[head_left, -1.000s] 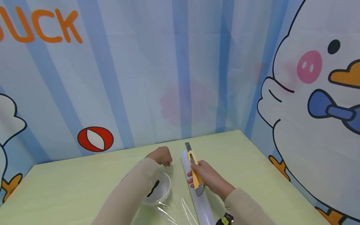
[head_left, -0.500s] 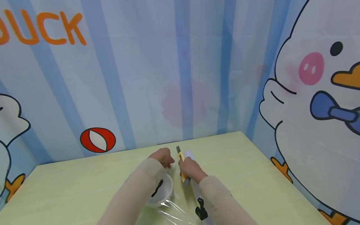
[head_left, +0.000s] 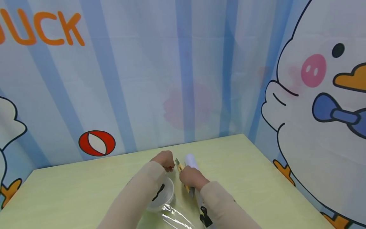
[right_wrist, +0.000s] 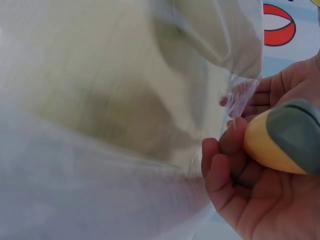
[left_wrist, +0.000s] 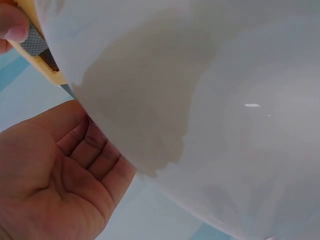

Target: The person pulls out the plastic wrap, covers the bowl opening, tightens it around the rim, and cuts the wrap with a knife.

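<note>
My right hand grips a yellow utility knife, its blade out and pointing toward my left hand. In the right wrist view, clear plastic film gathers at my left hand's fingertips, which pinch its edge. A white bowl stands below my left forearm, partly covered by the sleeve. The left wrist view shows the bowl hiding those fingertips, with the knife close above them. Beneath my right hand lies a white roll, from which film stretches toward the bowl.
The pale yellow table extends to both sides. A striped blue cloth backdrop with duck drawings stands along its back and right edges. A black strap shows beneath the right sleeve.
My right hand has moved left off the roll with the knife, bringing the blade close beside my left hand, then slightly down. My left hand has stayed about where it was.
</note>
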`<state>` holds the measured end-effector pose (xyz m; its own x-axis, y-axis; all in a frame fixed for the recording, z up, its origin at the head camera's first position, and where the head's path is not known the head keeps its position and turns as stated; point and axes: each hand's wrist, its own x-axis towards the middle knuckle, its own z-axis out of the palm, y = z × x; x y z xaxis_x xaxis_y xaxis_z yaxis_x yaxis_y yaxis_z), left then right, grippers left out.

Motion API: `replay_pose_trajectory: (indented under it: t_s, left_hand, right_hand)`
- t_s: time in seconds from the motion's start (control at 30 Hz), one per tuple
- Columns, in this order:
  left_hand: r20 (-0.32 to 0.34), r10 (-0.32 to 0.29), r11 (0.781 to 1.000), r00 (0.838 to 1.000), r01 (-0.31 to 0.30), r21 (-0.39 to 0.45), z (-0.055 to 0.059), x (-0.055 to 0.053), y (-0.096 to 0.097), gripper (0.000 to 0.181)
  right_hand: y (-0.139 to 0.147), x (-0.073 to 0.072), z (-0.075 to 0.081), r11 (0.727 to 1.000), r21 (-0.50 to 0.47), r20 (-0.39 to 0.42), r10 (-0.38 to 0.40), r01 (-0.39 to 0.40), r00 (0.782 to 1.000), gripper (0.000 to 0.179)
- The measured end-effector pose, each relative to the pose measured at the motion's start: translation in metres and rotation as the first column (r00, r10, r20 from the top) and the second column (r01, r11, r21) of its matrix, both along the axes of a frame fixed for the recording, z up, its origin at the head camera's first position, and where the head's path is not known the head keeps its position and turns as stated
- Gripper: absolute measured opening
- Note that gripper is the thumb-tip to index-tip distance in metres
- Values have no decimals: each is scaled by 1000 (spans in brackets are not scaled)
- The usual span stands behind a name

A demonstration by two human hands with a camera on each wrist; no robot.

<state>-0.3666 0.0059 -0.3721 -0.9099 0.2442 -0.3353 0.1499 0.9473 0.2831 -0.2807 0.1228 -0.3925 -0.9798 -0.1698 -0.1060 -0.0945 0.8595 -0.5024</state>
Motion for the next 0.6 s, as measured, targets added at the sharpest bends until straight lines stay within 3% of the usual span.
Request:
replay_pose_trajectory:
  t_s: [0.2,0.43,0.6]
  left_hand:
    - [-23,-29,999,999,28,-27,0,1,2,24]
    - [-27,-64,998,998,63,-23,-4,1,4,19]
    - [-41,-83,996,996,82,-45,-3,4,3,18]
  right_hand:
    - [1,0,0,999,45,22,4,-5,1000,30]
    - [1,4,2,973,196,-42,132,-122,990,31]
    - [-1,5,2,962,241,1,134,-130,991,31]
